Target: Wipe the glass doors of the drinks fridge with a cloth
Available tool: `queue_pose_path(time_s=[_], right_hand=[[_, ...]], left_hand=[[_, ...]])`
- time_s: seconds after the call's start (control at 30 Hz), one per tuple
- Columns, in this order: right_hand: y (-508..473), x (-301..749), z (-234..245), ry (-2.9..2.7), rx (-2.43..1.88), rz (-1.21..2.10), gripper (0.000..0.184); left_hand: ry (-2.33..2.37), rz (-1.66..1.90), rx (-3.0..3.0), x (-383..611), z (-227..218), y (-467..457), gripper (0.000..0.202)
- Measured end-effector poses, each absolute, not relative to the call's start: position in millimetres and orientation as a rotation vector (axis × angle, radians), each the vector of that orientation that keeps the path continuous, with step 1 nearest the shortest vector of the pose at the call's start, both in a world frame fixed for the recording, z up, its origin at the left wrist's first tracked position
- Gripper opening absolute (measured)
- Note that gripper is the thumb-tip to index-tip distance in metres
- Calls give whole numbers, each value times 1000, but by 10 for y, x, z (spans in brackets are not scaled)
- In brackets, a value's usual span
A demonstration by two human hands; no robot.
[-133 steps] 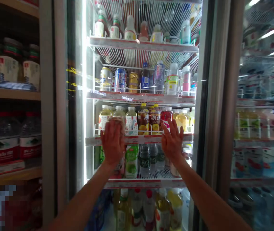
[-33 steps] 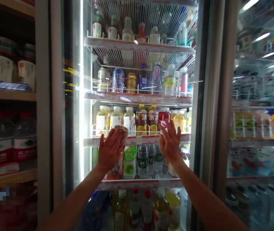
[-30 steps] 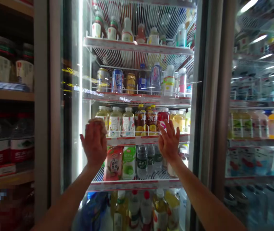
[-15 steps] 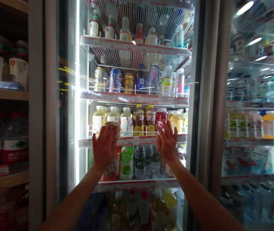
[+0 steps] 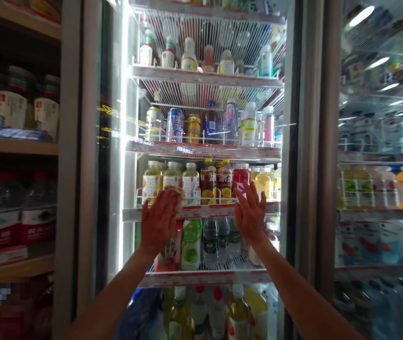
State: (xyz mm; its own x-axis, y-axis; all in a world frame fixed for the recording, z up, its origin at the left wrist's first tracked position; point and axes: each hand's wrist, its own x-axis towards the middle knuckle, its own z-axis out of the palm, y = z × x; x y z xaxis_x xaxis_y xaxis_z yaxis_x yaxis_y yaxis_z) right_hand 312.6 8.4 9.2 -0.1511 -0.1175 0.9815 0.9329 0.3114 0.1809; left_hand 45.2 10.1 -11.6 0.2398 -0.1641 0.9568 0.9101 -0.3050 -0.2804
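In the head view, my left hand [image 5: 158,224] is raised in front of the glass door of a drinks fridge. Its fingers press on a small beige-brown cloth [image 5: 175,192], which sticks out past the fingertips. Most of the cloth is hidden by the hand. My right hand [image 5: 251,215] is level with it on the right side, palm forward and fingers spread, holding nothing. It appears to rest on the glass. Behind the hands, a shelf carries pale tea bottles [image 5: 190,184], dark iced tea bottles [image 5: 225,182] and a red drink bottle [image 5: 241,175].
Several fridge shelves [image 5: 208,75] hold bottles and cans. A metal door frame [image 5: 311,141] stands on the right, with another stocked fridge beyond it. Wooden shelving [image 5: 17,144] with large bottles is at the left. Reflections show on the glass.
The view has shifted slightly, so the fridge appears a little lower and further right. Both hands stay near the same spots on the door, the left still with the cloth.
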Motion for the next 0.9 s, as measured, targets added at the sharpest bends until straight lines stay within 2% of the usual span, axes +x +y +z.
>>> queue_pose_path(time_s=[0.07,0.13,0.37,0.43,0.6,0.67,0.8,0.9], right_hand=[[89,3122,90,-1396,-817,-1117,41],[93,3116,91,-1391,-815,-1115,41],[88,3120,92,-1396,-797,-1118,42],[86,3124,90,-1404,-802,-1125,41],[92,3113,89,-1397,-801,-1133,41],[93,3108,91,-1387,-796,-1128,41],[91,3113,92,-1387,-788,-1132,41],[91,3120,88,-1399,-796,-1136,42]], left_hand=[[-918,-1519,-1266,370,-45,119,55],[-975,-1588,-1201,417,-30,115,56],[-524,-1019,-1666,703,-193,53,58],[-584,-1115,-1597,555,-92,80,57],[-942,-1682,-1138,311,219,164,57],[-894,-1593,-1207,413,210,147,57],[-553,-1067,-1585,547,98,79,61],[-626,-1115,-1526,323,172,85,60]])
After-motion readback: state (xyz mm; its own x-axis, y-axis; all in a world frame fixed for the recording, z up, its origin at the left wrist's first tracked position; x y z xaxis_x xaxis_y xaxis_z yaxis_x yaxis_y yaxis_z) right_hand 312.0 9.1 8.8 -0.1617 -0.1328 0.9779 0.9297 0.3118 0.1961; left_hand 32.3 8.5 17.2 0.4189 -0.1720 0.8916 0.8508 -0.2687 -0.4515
